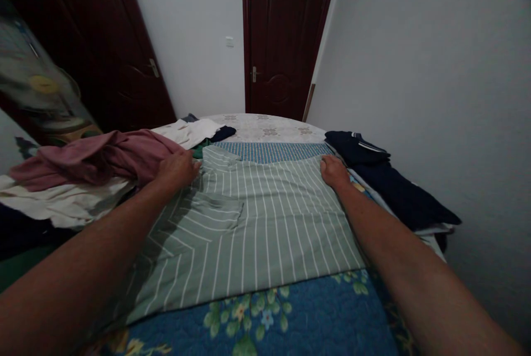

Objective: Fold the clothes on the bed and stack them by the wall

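A grey-green garment with thin white stripes (pixel 257 223) lies spread flat on the bed. My left hand (pixel 178 169) grips its far left corner, fingers curled closed on the cloth. My right hand (pixel 333 171) pinches the far right corner, fingers closed on the fabric. Both arms reach forward over the garment. A blue-and-white striped cloth (pixel 269 151) shows just beyond the garment's far edge.
A pink garment (pixel 103 160) and white clothes (pixel 66 204) are heaped at the left. A dark navy garment (pixel 385 179) lies at the right by the wall. The bed has a blue floral quilt (pixel 290 323). Two dark wooden doors (pixel 286 35) stand beyond.
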